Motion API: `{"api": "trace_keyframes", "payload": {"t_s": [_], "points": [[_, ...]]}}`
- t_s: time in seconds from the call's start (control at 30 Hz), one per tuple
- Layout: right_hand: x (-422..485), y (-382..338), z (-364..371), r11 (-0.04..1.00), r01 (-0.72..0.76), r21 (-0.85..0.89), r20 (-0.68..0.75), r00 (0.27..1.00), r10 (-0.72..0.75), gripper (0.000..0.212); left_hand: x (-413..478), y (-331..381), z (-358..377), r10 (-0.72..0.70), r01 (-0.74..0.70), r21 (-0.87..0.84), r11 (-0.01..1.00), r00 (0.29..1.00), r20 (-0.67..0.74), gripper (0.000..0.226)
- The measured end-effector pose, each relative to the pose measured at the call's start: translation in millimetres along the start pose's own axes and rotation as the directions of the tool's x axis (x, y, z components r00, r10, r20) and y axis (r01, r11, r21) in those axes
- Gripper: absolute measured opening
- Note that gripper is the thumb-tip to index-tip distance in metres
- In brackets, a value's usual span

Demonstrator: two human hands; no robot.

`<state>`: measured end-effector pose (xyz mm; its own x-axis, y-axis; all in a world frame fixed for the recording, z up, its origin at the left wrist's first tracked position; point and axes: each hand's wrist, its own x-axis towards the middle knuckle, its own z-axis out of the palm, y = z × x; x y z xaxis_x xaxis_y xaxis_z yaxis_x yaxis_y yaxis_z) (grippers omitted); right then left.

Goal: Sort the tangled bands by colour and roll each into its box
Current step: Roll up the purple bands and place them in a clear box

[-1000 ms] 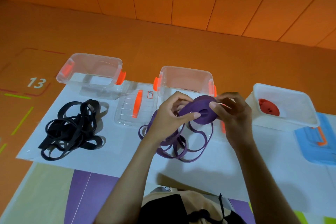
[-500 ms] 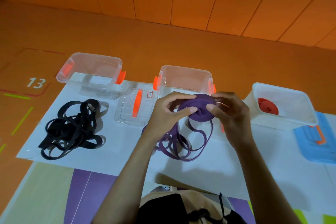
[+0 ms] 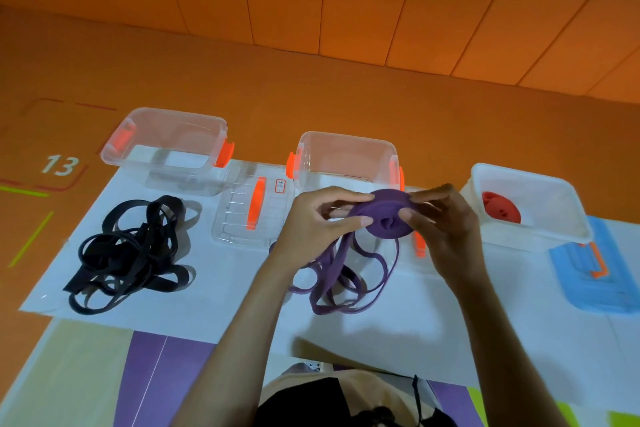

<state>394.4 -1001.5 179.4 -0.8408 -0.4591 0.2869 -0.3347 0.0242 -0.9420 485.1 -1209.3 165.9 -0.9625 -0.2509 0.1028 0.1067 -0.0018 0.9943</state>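
Both hands hold a flat roll of purple band [image 3: 382, 218] in the air in front of the middle clear box [image 3: 346, 156]. My left hand [image 3: 318, 222] pinches the roll's left side, thumb pressed on its face. My right hand [image 3: 443, 225] grips its right side, fingers curled round the edge. The unrolled purple band [image 3: 346, 281] hangs down in loose loops onto the white sheet. A tangled heap of black band [image 3: 128, 253] lies at the left. A rolled red band [image 3: 500, 206] sits inside the white box [image 3: 561, 215] at the right.
An empty clear box [image 3: 166, 146] with orange clips stands at the back left. A clear lid [image 3: 249, 208] with an orange handle lies between the two clear boxes. A blue lid [image 3: 592, 274] lies at the right edge. Orange floor lies beyond the white sheet [image 3: 225, 295].
The purple roll has turned a little between my hands, which have shifted their grip on it. The hanging loops have shortened slightly. Nothing else has moved.
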Motion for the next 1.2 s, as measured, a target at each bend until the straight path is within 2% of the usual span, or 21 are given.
{"api": "trace_keyframes", "payload": {"t_s": [0.13,0.27,0.4,0.53,0.6,0.7,0.77,0.83,0.9,1.03,1.13,1.2], "points": [[-1.1,-3.7,-2.8,0.998,-0.053,0.022,0.116,0.992,0.050,0.026,5.0,2.2,1.9,0.030,-0.030,-0.001,1.000,0.999,-0.043,0.032],[3.2,-10.1,-1.2,0.999,-0.037,-0.007,0.028,0.999,0.038,0.021,3.5,-0.2,9.1,0.045,-0.045,-0.007,0.999,0.999,-0.026,0.024],[0.1,-10.1,1.3,0.998,-0.045,0.039,-0.053,0.997,0.047,0.022,-2.1,-2.3,8.9,0.001,0.000,-0.069,0.998,1.000,0.024,0.030],[-4.4,-7.6,-6.2,0.989,-0.137,0.055,0.175,0.977,0.125,0.024,-5.6,-4.6,0.0,-0.034,0.038,-0.053,0.998,0.997,0.069,0.029],[-2.1,-9.6,-6.4,0.986,-0.165,0.027,0.188,0.970,0.157,0.022,-8.5,-3.5,4.0,-0.013,0.015,-0.049,0.999,0.999,0.042,0.027],[2.4,-12.1,-0.6,0.995,-0.093,-0.032,0.086,0.992,0.095,0.018,-9.7,-4.3,14.0,0.024,-0.029,-0.087,0.996,0.998,-0.049,0.025],[2.4,-11.9,2.8,0.997,-0.070,0.026,0.017,0.997,0.069,0.024,-10.3,-5.2,16.7,0.027,-0.034,-0.097,0.995,0.997,-0.071,0.025],[0.8,-10.8,3.9,0.993,-0.066,0.095,-0.029,0.997,0.069,0.023,-10.3,-4.1,14.1,0.003,-0.005,-0.067,0.998,0.999,-0.033,0.029],[-1.9,-9.3,2.1,0.992,-0.077,0.101,0.005,0.997,0.077,0.016,-10.8,-2.9,9.1,-0.013,0.013,-0.042,0.999,1.000,0.012,0.031],[-2.5,-7.6,-6.6,0.991,-0.129,0.028,0.220,0.968,0.120,0.024,-7.0,-0.6,6.7,0.018,-0.018,0.011,1.000,1.000,0.003,0.028],[1.5,-13.6,-9.3,0.999,-0.051,-0.020,0.162,0.985,0.053,0.024,-7.5,3.2,13.8,0.046,-0.046,-0.009,0.999,0.999,-0.029,0.027],[1.5,-16.8,-7.5,1.000,0.005,-0.013,0.100,0.995,-0.004,0.026,-9.1,5.1,13.6,0.054,-0.054,-0.021,0.998,0.999,0.003,0.029]]}}
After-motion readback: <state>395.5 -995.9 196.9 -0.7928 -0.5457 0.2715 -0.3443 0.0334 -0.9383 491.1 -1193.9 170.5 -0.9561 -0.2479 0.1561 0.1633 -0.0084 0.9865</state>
